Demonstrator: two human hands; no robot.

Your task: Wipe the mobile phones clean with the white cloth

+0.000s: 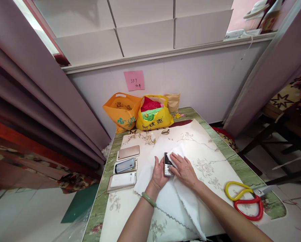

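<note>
My left hand (158, 174) grips a small keypad phone (167, 164) at the middle of the table, fingers curled round its left side. My right hand (183, 169) presses a white cloth (165, 198) against the phone's right side; the fingers lie fairly flat on the cloth. The cloth spreads under both hands and hangs toward the table's near edge. Three smartphones lie in a column to the left: a rose-gold one (128, 152), a silver one (125, 165) and a white one (122, 180).
Orange bag (121, 112) and yellow bag (154, 117) stand at the table's far end below a pink note (134, 80). A small bottle (153, 137) stands near them. Yellow and red handled scissors (243, 198) lie at the right. A floral cover (211, 158) tops the green table.
</note>
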